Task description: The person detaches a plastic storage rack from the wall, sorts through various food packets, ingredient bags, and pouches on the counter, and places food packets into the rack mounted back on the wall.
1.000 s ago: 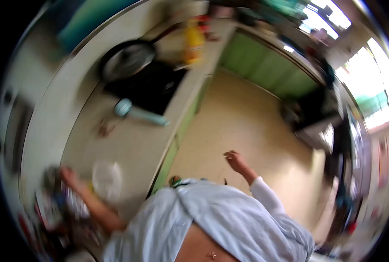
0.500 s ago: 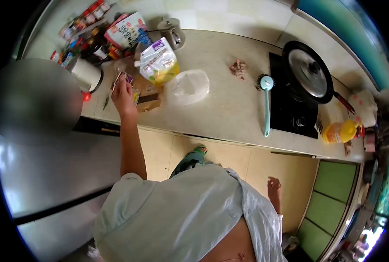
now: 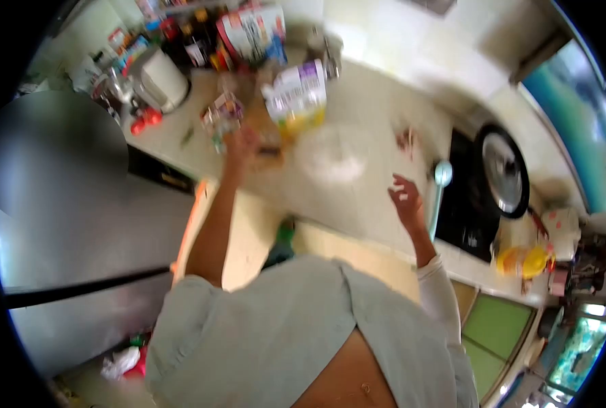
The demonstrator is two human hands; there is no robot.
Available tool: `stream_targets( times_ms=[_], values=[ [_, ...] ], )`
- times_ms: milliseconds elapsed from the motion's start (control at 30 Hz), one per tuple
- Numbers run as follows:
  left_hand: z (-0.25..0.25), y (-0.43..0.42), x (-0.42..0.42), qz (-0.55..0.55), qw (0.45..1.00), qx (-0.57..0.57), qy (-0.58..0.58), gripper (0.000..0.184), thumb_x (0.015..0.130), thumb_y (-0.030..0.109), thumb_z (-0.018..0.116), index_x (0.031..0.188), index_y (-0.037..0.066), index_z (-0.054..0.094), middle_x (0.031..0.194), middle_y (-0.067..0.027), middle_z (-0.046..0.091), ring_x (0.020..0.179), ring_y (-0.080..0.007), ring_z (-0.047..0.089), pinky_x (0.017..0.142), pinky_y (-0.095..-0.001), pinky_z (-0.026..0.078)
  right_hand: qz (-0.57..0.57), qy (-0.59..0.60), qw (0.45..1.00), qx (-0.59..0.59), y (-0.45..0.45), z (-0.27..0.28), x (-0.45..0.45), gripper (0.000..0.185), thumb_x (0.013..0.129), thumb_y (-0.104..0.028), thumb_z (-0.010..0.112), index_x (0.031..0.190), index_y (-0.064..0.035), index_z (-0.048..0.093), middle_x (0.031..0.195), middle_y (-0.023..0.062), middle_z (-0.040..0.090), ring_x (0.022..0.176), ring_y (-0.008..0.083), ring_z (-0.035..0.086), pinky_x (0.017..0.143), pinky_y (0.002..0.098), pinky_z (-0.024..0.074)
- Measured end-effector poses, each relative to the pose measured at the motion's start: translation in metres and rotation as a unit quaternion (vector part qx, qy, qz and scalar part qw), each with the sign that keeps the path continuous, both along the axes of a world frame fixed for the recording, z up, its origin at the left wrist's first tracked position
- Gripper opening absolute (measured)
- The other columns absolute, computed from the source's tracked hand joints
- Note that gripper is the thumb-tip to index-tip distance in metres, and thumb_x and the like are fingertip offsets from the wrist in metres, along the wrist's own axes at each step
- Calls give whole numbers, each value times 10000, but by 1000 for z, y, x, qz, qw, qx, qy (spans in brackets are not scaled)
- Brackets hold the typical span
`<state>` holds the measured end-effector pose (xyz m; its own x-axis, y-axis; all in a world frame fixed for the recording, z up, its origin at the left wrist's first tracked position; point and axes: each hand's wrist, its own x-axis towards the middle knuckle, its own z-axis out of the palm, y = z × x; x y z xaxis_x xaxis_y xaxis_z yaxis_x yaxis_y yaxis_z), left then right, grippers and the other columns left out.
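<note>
My left hand (image 3: 241,144) reaches over the counter's left part, smeared by motion, so its fingers and any hold are unclear. Just beyond it lie small coloured packets (image 3: 222,114), partly blurred. Beside that hand is a brown cardboard piece (image 3: 270,156). A white and yellow spouted pouch (image 3: 296,96) stands right behind the cardboard. To the right, a thin translucent plastic bag (image 3: 331,158) rests on the counter. My right hand (image 3: 406,195) is raised over the counter's front, open, fingers apart and slightly bent, holding nothing. A light-blue handled brush (image 3: 439,187) lies nearest to it.
At right, a lidded pan (image 3: 502,170) sits on a black stove (image 3: 463,224), with a yellow bottle (image 3: 520,262) beyond. A white kettle (image 3: 158,78) and red tomatoes (image 3: 146,120) stand at left. The steel fridge (image 3: 78,245) borders the left side. A crumpled scrap (image 3: 406,141) lies behind the brush.
The view has swung, so the counter appears tilted. My right hand has come up from beside the body to over the counter. My left hand was at a small packet; now packets lie beyond it.
</note>
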<state>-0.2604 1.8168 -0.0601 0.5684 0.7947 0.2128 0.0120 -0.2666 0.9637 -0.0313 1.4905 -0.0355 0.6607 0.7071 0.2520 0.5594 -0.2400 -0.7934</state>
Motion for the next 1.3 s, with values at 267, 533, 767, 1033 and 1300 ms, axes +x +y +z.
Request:
stream_targets(
  times_ms=[267, 533, 767, 1033, 1300],
  values=[
    [-27, 43, 82, -43, 993, 83, 76, 513, 683, 178, 667, 1116, 24, 439, 957, -132, 587, 887, -229, 565, 766, -314, 439, -62, -7, 991, -117, 124, -70, 34, 473, 654, -293, 710, 987, 8, 559, 839, 134, 608, 704, 194, 588, 618, 310, 470],
    [-38, 37, 112, -137, 987, 16, 77, 293, 732, 285, 606, 899, 43, 603, 725, -140, 610, 657, -282, 589, 583, -329, 452, -122, 144, 975, -114, 78, -52, 36, 167, 759, -126, 549, 625, -29, 533, 519, 15, 501, 472, 86, 444, 411, 248, 342],
    [-29, -16, 152, -193, 969, 25, 153, 292, 742, 229, 622, 933, 9, 595, 765, -106, 629, 670, -148, 582, 619, -263, 439, -214, 196, 948, -134, -8, -8, 53, 80, 752, -71, 555, 765, 8, 552, 629, 31, 571, 497, 71, 512, 392, 200, 354],
    [-45, -51, 171, -262, 964, -22, 42, 344, 675, 212, 676, 944, 23, 575, 829, -130, 617, 727, -209, 605, 631, -310, 464, -105, 214, 967, -88, -54, -1, 74, 264, 699, -88, 630, 937, 0, 560, 762, 50, 587, 663, 114, 529, 619, 229, 430],
    [-35, 64, 86, 82, 981, 129, 118, 370, 679, 179, 650, 995, 34, 524, 887, -101, 563, 870, -227, 544, 757, -332, 439, -42, 83, 990, -110, 52, 49, 91, 536, 700, -169, 682, 1155, -21, 440, 1077, 91, 530, 946, 166, 517, 763, 287, 443]
  ],
)
